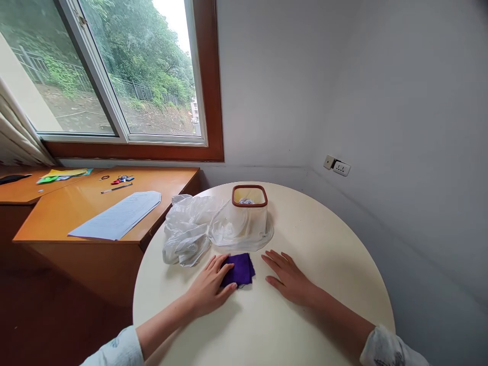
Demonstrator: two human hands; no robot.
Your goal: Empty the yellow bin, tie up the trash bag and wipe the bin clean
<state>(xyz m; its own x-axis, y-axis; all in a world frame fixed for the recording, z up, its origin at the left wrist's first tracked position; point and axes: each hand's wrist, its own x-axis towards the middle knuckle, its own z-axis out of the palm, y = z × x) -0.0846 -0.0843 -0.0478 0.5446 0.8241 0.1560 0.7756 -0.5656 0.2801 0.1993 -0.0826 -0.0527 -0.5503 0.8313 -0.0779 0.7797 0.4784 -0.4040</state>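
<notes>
A folded purple cloth [241, 269] lies flat on the round cream table [328, 244]. My left hand [210, 287] rests at the cloth's left edge, its fingers spread and touching it, with the thumb just below. To the right of the cloth, and apart from it, my right hand [287, 277] is held palm down over the tabletop with its fingers outstretched and nothing in them. Beyond the cloth stands a bin with a brown rim [249, 189], wrapped at its base in clear plastic; something small and pale sits inside.
A crumpled white plastic bag [186, 231] lies left of the bin. On the wooden desk [171, 180] at the left are papers [118, 216], a pen [116, 188] and a bunch of keys [122, 179]. A wall socket [341, 168] is at the right.
</notes>
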